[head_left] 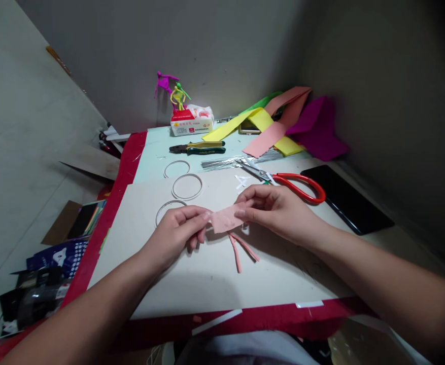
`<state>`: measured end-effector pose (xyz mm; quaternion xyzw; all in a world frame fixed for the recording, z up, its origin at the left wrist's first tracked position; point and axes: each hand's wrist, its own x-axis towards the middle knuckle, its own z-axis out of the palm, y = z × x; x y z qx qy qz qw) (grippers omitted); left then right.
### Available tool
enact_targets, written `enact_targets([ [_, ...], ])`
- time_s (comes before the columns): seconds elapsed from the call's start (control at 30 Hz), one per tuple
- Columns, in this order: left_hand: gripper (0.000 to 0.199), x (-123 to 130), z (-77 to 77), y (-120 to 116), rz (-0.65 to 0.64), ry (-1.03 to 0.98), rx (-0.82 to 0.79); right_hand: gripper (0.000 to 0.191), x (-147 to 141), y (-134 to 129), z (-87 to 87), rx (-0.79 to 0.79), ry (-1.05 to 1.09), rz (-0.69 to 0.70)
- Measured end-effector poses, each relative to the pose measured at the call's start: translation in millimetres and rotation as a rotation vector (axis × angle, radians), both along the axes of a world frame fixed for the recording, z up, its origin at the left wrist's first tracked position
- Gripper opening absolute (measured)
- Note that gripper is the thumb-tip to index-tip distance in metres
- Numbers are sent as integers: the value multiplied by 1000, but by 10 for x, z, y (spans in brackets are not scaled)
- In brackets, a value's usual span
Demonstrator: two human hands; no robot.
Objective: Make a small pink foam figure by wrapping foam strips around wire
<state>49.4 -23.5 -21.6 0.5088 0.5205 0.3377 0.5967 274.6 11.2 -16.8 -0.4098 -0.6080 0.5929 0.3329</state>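
A short strip of pink crepe paper [225, 219] is stretched between my hands above the white board. My left hand [178, 228] pinches its left end between thumb and fingers. At the other end my right hand [273, 210] is closed on the strip, its thumb lying on top. Two thin pink paper-wrapped legs [238, 249] poke out below the paper; whatever joins them is hidden behind it. Red-handled scissors [300, 188] lie open just beyond my right hand. Tape rings [187, 187] sit on the board beyond my left hand.
Pliers [197, 148], thin wires [226, 162] and a tissue pack [192, 121] with small figures [178, 96] lie at the back. Coloured crepe paper [317, 129] is heaped at back right. A black phone-like slab [347, 198] rests at right. Red cloth [131, 154] edges the table.
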Motion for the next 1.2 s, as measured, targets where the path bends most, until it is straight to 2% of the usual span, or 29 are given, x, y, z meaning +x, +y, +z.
enact_targets([
  [0.17, 27, 15, 53, 4, -103, 10, 3, 17, -40, -51, 11, -10, 70, -88],
  [0.27, 34, 43, 79, -17, -121, -15, 53, 21, -107, -142, 17, -134, 213, -127],
  [0.37, 40, 89, 97, -67, -110, -62, 56, 29, -202, -272, 7, -330, 349, -76],
  [0.47, 39, 134, 123, -122, -112, -118, -37, 32, -268, -372, -2, -369, 351, 44],
  [0.57, 37, 154, 160, -157, -127, -83, -15, 26, -265, -389, 20, -250, 254, 59],
  [0.67, 37, 159, 191, -179, -202, 43, 138, 19, -221, -358, 59, 10, 98, -65],
  [0.7, 37, 160, 196, -186, -244, 91, 188, 20, -208, -350, 69, 102, 47, -67],
  [0.83, 32, 177, 170, -209, -455, 236, 236, 29, -197, -371, 64, 432, -5, 126],
  [0.9, 30, 184, 133, -206, -512, 265, 286, 16, -210, -403, 50, 570, 9, 172],
  [0.97, 28, 187, 99, -190, -498, 272, 362, 5, -222, -429, 41, 672, 5, 164],
  [1.07, 27, 190, 93, -163, -411, 246, 380, 7, -232, -435, 44, 704, 8, 101],
  [1.2, 26, 211, 149, -167, -337, 169, 355, 7, -224, -390, 65, 503, -9, -6],
])
